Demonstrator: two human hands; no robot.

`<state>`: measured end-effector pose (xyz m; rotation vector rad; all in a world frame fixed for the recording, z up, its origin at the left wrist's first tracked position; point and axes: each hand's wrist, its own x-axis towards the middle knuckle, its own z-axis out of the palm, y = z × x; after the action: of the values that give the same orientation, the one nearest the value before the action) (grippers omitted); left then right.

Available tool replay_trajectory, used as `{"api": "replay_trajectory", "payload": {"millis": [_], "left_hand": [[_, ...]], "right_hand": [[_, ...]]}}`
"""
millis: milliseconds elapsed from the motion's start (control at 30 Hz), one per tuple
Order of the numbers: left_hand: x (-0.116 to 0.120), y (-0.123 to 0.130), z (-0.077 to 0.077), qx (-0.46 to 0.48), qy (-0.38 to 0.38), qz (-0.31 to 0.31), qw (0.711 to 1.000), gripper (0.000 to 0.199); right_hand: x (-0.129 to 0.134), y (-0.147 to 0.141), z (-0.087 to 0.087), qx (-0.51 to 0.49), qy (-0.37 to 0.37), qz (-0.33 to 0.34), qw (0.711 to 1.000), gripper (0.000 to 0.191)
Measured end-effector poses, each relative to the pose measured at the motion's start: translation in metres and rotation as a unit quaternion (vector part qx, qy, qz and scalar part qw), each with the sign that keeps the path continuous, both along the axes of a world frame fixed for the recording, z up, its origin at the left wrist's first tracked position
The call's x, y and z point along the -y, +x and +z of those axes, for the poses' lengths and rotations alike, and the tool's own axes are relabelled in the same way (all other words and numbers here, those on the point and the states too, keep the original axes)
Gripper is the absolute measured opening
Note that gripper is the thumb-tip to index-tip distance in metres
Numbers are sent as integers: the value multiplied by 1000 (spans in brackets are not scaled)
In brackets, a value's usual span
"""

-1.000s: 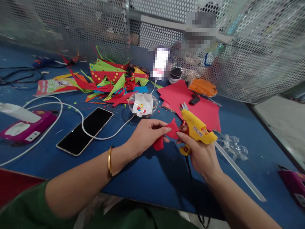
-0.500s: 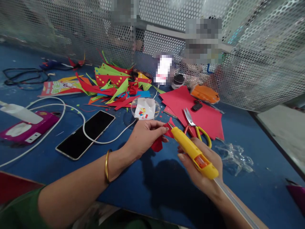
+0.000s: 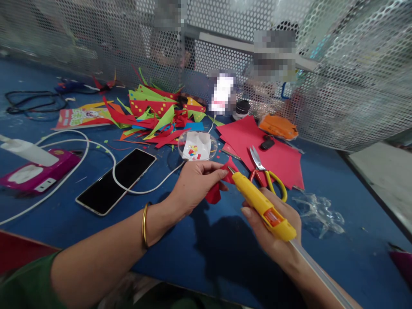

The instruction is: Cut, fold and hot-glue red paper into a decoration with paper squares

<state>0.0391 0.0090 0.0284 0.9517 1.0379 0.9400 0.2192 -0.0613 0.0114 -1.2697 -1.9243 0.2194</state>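
Between thumb and fingers, my left hand (image 3: 196, 182) pinches a small piece of red paper (image 3: 213, 194), part of it hanging below the fingers. My right hand (image 3: 277, 231) is closed around a yellow glue gun (image 3: 254, 197) with a clear glue stick (image 3: 317, 268) running out of its back along the forearm. The metal nozzle points at the red paper, by the left fingertips; whether it touches cannot be made out. Just beyond the right hand lie scissors (image 3: 257, 161) with red and yellow handles, blades partly open, on red paper sheets (image 3: 286, 161).
A clear dish (image 3: 210, 150) holds tiny coloured paper bits. Paper scraps (image 3: 154, 116) pile up at the back. To the left are a dark phone (image 3: 117, 180), a white cable (image 3: 114, 171) and a purple power strip (image 3: 61, 161). Crumpled clear plastic (image 3: 320, 214) lies right. A perforated metal screen (image 3: 112, 43) stands behind.
The glue gun's nozzle has shifted slightly left relative to the red paper, whose upper part now shows a little more. Both hands keep their holds.
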Motion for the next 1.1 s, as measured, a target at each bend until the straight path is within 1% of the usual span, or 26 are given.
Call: {"api": "replay_trajectory", "payload": {"millis": [267, 467, 767, 1100], "left_hand": [[-1, 1, -2, 3, 8, 8, 1000, 4], [-1, 1, -1, 5, 4, 5, 1000, 4], [-1, 1, -2, 5, 11, -2, 1000, 4], [0, -1, -2, -5, 16, -11, 1000, 8]], "right_hand": [[2, 0, -2, -11, -16, -24, 1000, 22], [0, 1, -5, 2, 0, -22, 1000, 23], [2, 1, -3, 10, -4, -21, 1000, 22], [0, 2, -4, 36, 11, -32, 999, 28]]}}
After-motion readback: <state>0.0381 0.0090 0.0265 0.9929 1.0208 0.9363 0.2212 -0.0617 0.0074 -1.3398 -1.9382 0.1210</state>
